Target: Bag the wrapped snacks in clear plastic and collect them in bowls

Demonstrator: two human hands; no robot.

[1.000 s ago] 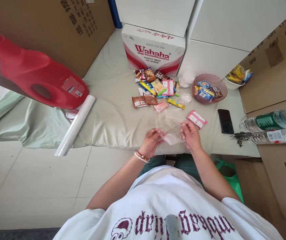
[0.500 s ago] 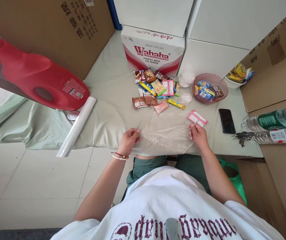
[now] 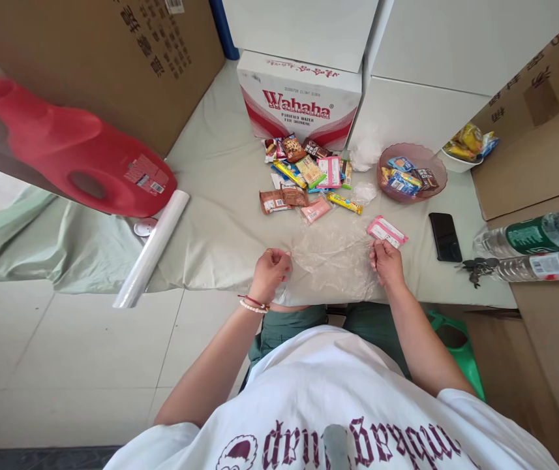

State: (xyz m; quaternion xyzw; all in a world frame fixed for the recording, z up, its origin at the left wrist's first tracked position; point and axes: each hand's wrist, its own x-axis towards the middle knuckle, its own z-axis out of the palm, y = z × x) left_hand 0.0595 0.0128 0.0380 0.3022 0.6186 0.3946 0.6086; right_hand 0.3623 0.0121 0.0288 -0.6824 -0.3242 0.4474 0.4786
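Since half a second ago, the left hand (image 3: 270, 269) has come slightly back toward the right hand (image 3: 387, 262), which has barely shifted. Spread between them is a thin, crinkled, clear plastic bag (image 3: 332, 264), lying at the tabletop's (image 3: 220, 241) near edge. On the left, thumb and fingers are pinched together at the bag's left side; on the right, the fingertips are clamped on its right side, so the film stretches from one set of fingers to the other.

Just beyond the right fingers I see a flat pink-and-white wrapped packet (image 3: 387, 231). Past the bag, toward the far edge, sits a heap of colourful wrapped snacks (image 3: 309, 171), before a white-and-red cardboard box (image 3: 303, 104). Right of the heap stands a translucent purplish bowl (image 3: 419, 195) holding more packets. A black phone (image 3: 444, 236) lies nearer the right edge; a clear plastic roll (image 3: 152, 251) juts past the near edge at left.
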